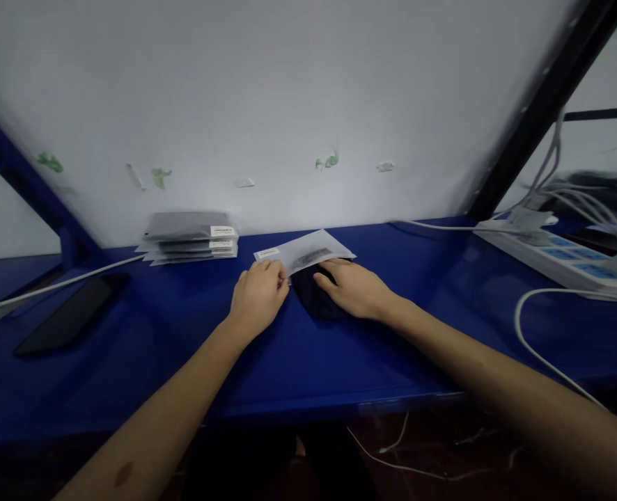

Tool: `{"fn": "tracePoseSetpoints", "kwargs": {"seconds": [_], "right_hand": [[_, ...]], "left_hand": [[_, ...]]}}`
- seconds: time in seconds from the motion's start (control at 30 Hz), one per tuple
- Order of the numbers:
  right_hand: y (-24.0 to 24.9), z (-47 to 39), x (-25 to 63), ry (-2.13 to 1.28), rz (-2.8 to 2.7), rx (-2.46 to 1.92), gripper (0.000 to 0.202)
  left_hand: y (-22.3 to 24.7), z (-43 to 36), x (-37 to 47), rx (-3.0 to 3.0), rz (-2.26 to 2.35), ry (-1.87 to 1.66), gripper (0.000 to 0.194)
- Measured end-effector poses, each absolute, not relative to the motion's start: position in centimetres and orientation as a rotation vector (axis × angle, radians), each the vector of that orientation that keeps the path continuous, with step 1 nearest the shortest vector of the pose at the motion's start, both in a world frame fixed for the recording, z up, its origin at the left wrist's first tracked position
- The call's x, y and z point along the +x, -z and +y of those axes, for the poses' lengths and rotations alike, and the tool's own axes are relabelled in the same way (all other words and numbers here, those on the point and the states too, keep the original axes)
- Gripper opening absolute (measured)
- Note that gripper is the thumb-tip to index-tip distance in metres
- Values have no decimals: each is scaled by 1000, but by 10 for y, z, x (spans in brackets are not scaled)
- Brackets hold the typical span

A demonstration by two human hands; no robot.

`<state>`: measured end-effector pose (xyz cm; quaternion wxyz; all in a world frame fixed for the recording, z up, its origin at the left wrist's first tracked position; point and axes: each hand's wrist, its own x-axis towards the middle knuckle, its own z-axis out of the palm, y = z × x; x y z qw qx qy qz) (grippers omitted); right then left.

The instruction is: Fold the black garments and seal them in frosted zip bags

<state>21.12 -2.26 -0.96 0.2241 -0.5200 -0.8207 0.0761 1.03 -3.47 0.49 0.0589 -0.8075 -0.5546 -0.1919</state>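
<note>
A translucent plastic bag (308, 249) with a small white label lies at the middle of the table, its near edge lifted. My left hand (259, 291) pinches the near left edge of this bag with curled fingers. Dark folded cloth (316, 296) sits partly under the bag's near edge. My right hand (358, 285) rests on the cloth, its fingers stretched forward and their tips at the bag's opening. Whether the right fingers grip the cloth or only press on it is hard to make out.
Several packed bags with labels form a stack (191, 236) at the back left. A black phone (71, 316) lies on the blue table (267, 376). To the right are a white power strip (559, 257) and loose cables (520, 313). A white wall (287, 104) stands behind.
</note>
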Motion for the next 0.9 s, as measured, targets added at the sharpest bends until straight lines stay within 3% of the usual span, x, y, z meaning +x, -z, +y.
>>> {"fn": "tracePoseSetpoints", "kwargs": {"seconds": [0.27, 0.57, 0.9], "right_hand": [[4, -25, 217, -266, -2457, -993, 36], [13, -7, 215, -130, -2288, -1349, 37], [-5, -30, 224, -322, -2154, -991, 23]], "left_hand": [[0, -34, 9, -2611, -1499, 751, 8], [-1, -35, 16, -2730, -1410, 802, 8], [-6, -37, 14, -2575, -1592, 788, 8]]}}
